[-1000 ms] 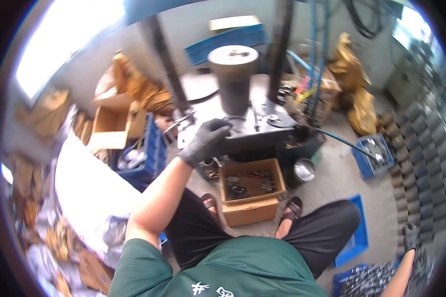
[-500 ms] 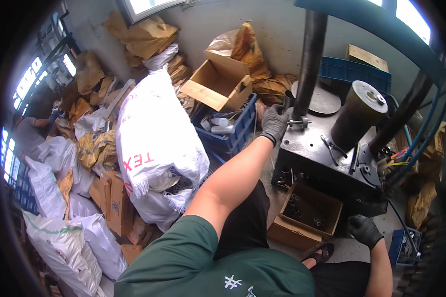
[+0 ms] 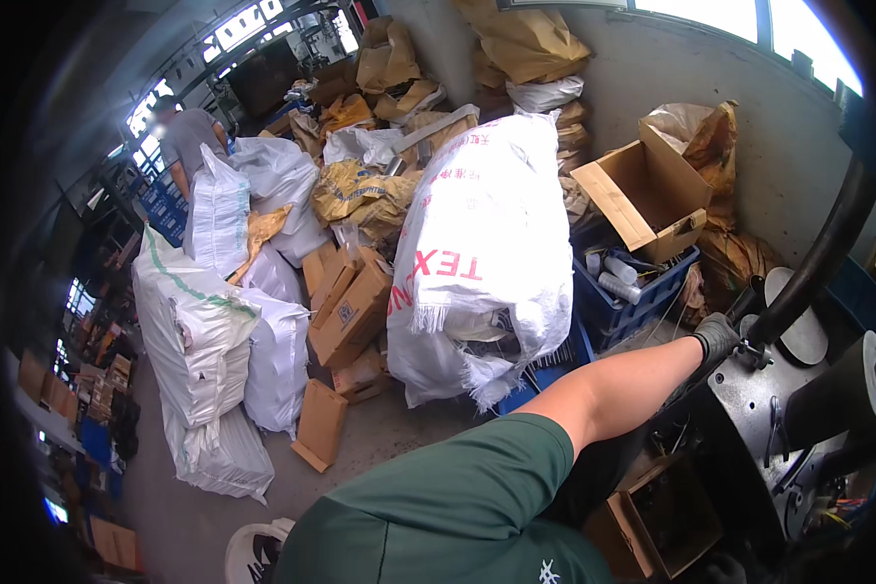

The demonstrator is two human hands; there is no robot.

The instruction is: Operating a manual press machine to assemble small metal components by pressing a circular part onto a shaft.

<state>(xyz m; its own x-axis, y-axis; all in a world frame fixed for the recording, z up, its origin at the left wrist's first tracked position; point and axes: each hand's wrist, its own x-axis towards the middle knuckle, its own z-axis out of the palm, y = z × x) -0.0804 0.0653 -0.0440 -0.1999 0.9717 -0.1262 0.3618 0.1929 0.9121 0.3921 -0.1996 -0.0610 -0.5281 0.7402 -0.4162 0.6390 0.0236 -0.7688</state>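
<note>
My left hand [image 3: 714, 337], in a grey glove, is at the near-left corner of a machine's steel plate [image 3: 740, 389]. Its fingers are curled beside a small metal fitting [image 3: 753, 354] at the foot of a black post [image 3: 820, 255]; what they grip is hidden. A dark, blurred shape at the lower edge, by the cardboard box [image 3: 642, 530] below the machine, seems to be my gloved right hand [image 3: 725, 568]; its fingers do not show. Pliers [image 3: 775, 428] lie on the plate near a thick dark cylinder [image 3: 837, 394] with a pale top.
Left of the machine, a blue crate [image 3: 642, 313] holds white tubes beneath an open carton [image 3: 657, 200]. A big white woven sack [image 3: 492, 243] bulges beside it. More sacks [image 3: 200, 331] and flat cartons [image 3: 350, 311] crowd the left. Another person [image 3: 190, 141] stands at the far left.
My view has swung left, so the machine now sits at the right edge and more sacks show. My left hand stays by the metal fitting. My right hand has dropped almost out of sight.
</note>
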